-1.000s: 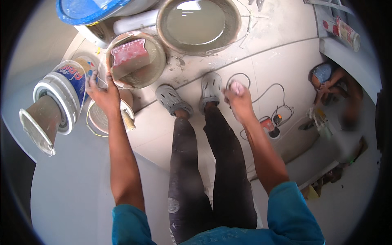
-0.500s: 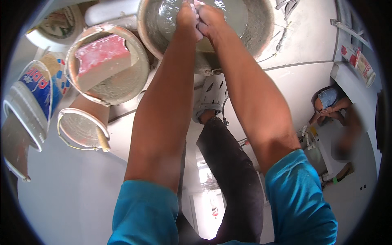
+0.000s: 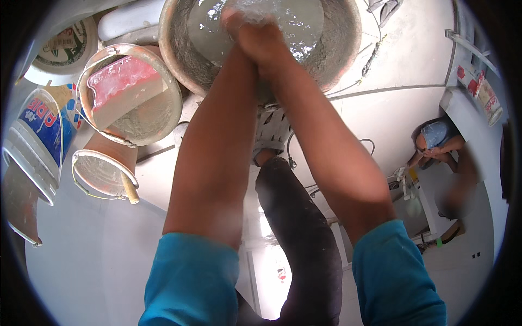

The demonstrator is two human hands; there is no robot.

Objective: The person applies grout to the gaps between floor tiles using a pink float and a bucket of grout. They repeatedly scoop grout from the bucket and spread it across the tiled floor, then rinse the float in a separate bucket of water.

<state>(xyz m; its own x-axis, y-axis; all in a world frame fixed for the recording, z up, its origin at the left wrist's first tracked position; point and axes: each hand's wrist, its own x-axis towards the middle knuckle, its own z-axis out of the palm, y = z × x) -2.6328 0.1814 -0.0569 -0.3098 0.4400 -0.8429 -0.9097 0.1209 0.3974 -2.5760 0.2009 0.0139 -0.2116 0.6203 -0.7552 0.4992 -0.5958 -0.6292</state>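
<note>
A round basin (image 3: 340, 51) of murky grey water, its wall crusted with grey residue, stands at the top of the view. Both of my hands are in it, close together, with the water splashing around them. My right hand (image 3: 261, 41) crosses in front of my left hand (image 3: 232, 23). Water and motion blur hide the fingers of both, and I make out no object between them. Left of the basin, a bucket (image 3: 176, 103) with grey residue inside holds a block with a red top and beige underside (image 3: 128, 81), resembling a sponge float.
Further left are a smaller bucket (image 3: 109, 155) with a wooden grip on its handle, a blue printed bucket (image 3: 41, 117) and a round white tub (image 3: 89, 57). A dark cord (image 3: 367, 68) lies right of the basin. Another person (image 3: 437, 136) crouches at the far right.
My hands were pressed together, with whitish residue on them; now they are in splashing water, the right crossing the left. The basin sits further left in the view.
</note>
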